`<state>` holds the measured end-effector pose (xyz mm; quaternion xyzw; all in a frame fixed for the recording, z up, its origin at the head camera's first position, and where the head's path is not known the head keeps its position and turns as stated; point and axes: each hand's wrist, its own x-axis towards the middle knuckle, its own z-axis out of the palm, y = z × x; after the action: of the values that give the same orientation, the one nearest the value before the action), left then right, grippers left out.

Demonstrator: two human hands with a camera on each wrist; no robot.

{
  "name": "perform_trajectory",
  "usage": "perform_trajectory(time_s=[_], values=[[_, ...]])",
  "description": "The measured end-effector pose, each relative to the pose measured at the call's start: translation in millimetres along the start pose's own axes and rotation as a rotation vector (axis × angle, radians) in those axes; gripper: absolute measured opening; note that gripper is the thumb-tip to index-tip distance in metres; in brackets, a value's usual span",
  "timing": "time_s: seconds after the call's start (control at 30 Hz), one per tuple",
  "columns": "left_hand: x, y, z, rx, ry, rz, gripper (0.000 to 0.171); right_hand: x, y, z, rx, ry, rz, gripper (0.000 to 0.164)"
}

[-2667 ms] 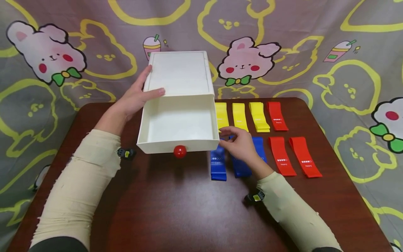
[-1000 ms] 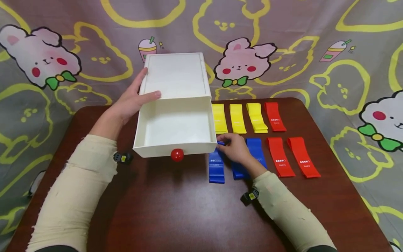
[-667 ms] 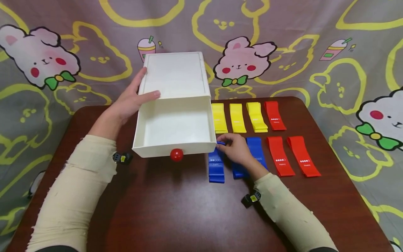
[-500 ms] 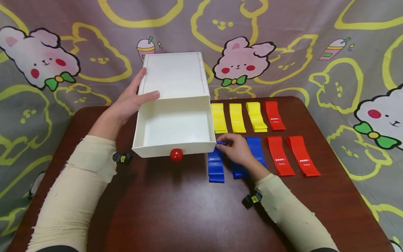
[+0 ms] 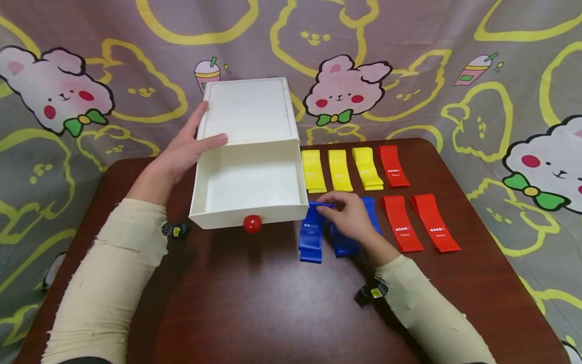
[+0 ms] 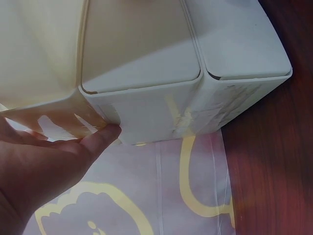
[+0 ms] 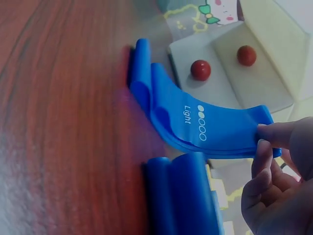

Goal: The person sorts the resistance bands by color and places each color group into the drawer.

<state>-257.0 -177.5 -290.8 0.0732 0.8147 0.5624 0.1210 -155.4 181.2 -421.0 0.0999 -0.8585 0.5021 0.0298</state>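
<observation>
A white drawer cabinet (image 5: 247, 111) stands left of centre with its top drawer (image 5: 223, 218) pulled out and a red knob (image 5: 252, 224) on the front. My left hand (image 5: 182, 151) holds the cabinet's left side, thumb over the top's front edge. Between thumb and fingers, my right hand (image 5: 347, 215) pinches one end of a folded blue resistance band (image 7: 190, 122) printed "Light". That end is lifted in the right wrist view, while the band's far end hangs lower by the table. More folded blue bands (image 5: 347, 245) lie under and beside the right hand, partly hidden by it.
Three yellow bands (image 5: 339, 169) lie in a row behind the right hand, beside one red band (image 5: 393, 167). Two more red bands (image 5: 402, 225) sit farther right. The dark wooden table (image 5: 254, 308) ends at a patterned cloth backdrop (image 5: 409, 30).
My right hand has come to the blue band, pinched its end and raised it slightly, moving a little right. The left hand keeps its hold on the cabinet; the view has shifted slightly.
</observation>
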Motion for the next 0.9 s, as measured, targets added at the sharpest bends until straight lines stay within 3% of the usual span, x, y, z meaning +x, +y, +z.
perform_trajectory(time_s=[0.9], values=[[-0.5, 0.9, 0.1, -0.024, -0.001, -0.002, 0.099, -6, -37, -36, 0.100, 0.185, -0.070, 0.018]])
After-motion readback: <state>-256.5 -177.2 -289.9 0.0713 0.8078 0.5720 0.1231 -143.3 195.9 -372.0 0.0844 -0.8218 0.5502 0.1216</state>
